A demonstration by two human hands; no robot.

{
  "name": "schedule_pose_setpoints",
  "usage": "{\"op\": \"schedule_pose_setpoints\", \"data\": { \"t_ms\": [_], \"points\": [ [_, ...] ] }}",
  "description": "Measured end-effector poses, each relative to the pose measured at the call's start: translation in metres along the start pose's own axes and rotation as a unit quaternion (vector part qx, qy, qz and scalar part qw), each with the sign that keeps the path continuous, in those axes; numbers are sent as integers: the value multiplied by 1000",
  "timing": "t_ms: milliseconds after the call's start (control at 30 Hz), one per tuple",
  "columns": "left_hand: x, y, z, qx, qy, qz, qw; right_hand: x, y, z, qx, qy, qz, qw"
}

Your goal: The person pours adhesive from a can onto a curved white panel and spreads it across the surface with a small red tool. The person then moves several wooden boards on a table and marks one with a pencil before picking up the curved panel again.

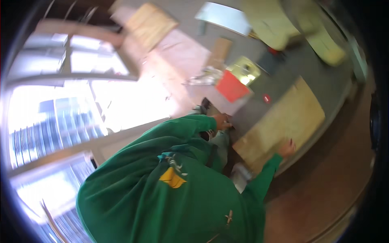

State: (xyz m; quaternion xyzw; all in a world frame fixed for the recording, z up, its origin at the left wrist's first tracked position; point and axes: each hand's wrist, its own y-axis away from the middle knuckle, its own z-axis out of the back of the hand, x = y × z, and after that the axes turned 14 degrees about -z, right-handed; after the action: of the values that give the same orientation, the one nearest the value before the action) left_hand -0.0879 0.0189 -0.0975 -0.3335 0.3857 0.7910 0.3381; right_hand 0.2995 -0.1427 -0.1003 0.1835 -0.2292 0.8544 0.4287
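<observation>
My left hand (221,121) is beside the near left corner of a pale wooden board (285,117), its fingers curled together. A small dark bit shows at its fingertips, too blurred to name. Over the right edge of the board is my right hand (287,149), smeared by motion, with its fingers bent. A small dark-red spot shows at those fingers, and I cannot tell what it is. The board lies flat and slanting on a grey work surface. Both arms are in green sleeves.
Beyond the board lie a small red round thing (266,98), a red sheet (232,86) and a shiny yellowish plate (244,69). Cream curved panels (270,24) and a white panel (224,18) are farther back. Bright windows (56,121) stand at left; the table's edge curves along the right.
</observation>
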Motion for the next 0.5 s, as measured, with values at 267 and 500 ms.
{"op": "schedule_pose_setpoints", "data": {
  "t_ms": [267, 500],
  "points": [
    [45, 84, 63, -130, -23, 73, 989, 164, -9, 15, 27, -237, -158, 958],
    [89, 154, 140, -255, 190, 34, 947, 400, 25, 35, 65, -271, 1, 960]
  ]
}}
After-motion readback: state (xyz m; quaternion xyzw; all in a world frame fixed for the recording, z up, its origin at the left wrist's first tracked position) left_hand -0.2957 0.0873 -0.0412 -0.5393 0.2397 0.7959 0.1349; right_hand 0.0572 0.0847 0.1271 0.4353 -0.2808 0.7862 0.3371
